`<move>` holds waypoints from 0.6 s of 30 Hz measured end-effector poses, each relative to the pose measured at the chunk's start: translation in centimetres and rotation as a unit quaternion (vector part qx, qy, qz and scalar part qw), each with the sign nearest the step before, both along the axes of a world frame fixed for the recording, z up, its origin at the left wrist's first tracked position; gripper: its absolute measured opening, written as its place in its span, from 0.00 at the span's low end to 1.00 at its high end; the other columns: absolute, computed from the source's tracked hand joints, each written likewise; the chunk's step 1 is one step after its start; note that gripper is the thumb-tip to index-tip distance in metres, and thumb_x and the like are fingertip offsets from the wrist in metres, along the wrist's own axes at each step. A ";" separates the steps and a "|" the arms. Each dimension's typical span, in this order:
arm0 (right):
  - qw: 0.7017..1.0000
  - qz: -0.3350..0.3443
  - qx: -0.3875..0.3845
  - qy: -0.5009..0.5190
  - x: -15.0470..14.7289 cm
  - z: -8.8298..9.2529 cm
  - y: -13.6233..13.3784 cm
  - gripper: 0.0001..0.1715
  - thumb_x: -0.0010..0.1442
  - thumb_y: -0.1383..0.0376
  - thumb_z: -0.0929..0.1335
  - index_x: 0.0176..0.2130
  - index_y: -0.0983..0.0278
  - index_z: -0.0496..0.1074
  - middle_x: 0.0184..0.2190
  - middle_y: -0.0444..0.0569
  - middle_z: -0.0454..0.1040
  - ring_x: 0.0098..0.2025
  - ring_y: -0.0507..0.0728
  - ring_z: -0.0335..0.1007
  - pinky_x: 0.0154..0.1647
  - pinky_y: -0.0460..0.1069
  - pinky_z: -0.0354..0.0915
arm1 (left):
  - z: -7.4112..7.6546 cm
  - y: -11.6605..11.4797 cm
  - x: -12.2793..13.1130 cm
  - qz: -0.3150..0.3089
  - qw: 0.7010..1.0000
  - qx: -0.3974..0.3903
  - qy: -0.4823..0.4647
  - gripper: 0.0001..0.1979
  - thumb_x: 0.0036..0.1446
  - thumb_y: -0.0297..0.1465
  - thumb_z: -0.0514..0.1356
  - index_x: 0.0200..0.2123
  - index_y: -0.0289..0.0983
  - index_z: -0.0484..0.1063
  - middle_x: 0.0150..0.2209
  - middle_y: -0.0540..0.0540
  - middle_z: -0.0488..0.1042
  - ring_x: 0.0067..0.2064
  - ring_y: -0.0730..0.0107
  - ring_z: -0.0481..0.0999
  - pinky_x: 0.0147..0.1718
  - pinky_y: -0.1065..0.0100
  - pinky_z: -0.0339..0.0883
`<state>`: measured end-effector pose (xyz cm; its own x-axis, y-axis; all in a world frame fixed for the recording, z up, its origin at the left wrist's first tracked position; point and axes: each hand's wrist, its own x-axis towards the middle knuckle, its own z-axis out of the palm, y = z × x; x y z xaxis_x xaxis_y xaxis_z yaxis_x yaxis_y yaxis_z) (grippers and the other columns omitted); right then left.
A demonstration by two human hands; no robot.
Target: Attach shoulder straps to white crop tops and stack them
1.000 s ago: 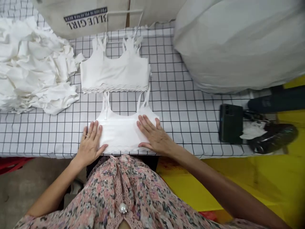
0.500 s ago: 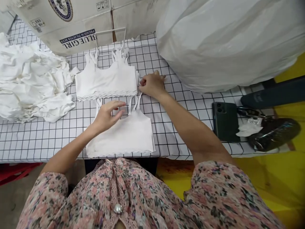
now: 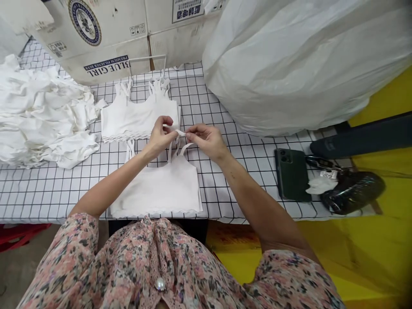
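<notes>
A white camisole top (image 3: 161, 191) lies flat at the front edge of the table, its straps pointing away from me. Above its right side, my left hand (image 3: 162, 136) and my right hand (image 3: 207, 139) pinch a white strap (image 3: 181, 133) between them, fingertips close together. Both hands are closed on this strap. Just behind is a neat stack of white camisole tops (image 3: 138, 118) with scalloped hems, partly covered at its lower right by my left hand.
A heap of crumpled white garments (image 3: 41, 116) lies at the left. Behind stand a cardboard box (image 3: 112, 38), a thin white wire frame (image 3: 165, 64) and a big white plastic bag (image 3: 289, 64). At right are a dark phone (image 3: 292, 176) and a black plastic-wrapped bundle (image 3: 354, 193).
My right hand has come nearer from beside the stack, and my left hand has moved right and up. Both hands now pinch the strap; the left was open before.
</notes>
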<state>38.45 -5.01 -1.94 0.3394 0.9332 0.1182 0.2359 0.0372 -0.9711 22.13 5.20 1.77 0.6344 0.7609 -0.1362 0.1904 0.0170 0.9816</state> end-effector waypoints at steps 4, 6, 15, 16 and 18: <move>0.999 0.011 0.011 -0.039 -0.2 0.3 0.1 0.05 0.60 0.60 0.73 0.34 0.59 0.81 0.34 0.48 0.79 0.45 0.60 0.74 0.52 0.59 0.74 | 1.6 1.5 -0.4 -0.163 0.986 -0.014 0.024 0.08 0.66 0.32 0.58 0.43 0.36 0.76 0.44 0.43 0.79 0.48 0.67 0.77 0.50 0.66 0.68; 0.998 0.003 0.024 -0.059 -0.5 0.4 0.2 0.04 0.60 0.61 0.73 0.34 0.59 0.81 0.34 0.48 0.79 0.45 0.61 0.74 0.54 0.60 0.73 | 2.5 2.2 -0.9 -0.224 0.972 -0.030 0.057 0.14 0.70 0.37 0.58 0.37 0.34 0.79 0.33 0.45 0.77 0.40 0.69 0.77 0.47 0.65 0.69; 0.985 -0.060 0.091 -0.137 -0.6 0.1 0.6 0.06 0.62 0.62 0.71 0.33 0.57 0.79 0.28 0.47 0.77 0.44 0.62 0.73 0.51 0.60 0.72 | 3.0 3.0 -6.8 -0.137 0.983 0.054 0.112 0.08 0.62 0.32 0.69 0.35 0.31 0.85 0.26 0.46 0.77 0.28 0.75 0.73 0.32 0.69 0.67; 0.983 -0.064 0.094 -0.144 -0.6 0.1 0.6 0.06 0.63 0.62 0.72 0.33 0.57 0.79 0.29 0.47 0.77 0.45 0.62 0.73 0.52 0.60 0.72 | 2.7 2.7 -7.3 -0.111 0.985 0.082 0.104 0.08 0.62 0.32 0.68 0.36 0.32 0.85 0.27 0.46 0.78 0.29 0.74 0.74 0.33 0.69 0.68; 0.981 -0.057 0.106 -0.151 -0.9 0.4 0.6 0.05 0.63 0.60 0.73 0.35 0.56 0.80 0.33 0.48 0.80 0.47 0.63 0.75 0.55 0.61 0.72 | 2.4 1.9 -8.0 -0.064 0.980 0.171 0.083 0.07 0.63 0.32 0.67 0.39 0.36 0.86 0.32 0.46 0.78 0.32 0.72 0.75 0.36 0.67 0.71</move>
<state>37.55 -4.39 -1.51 0.3598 0.8350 0.4163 0.5256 0.1873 -0.8298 14.17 7.06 4.13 0.7185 0.6955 0.0027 0.3269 -0.3411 0.8813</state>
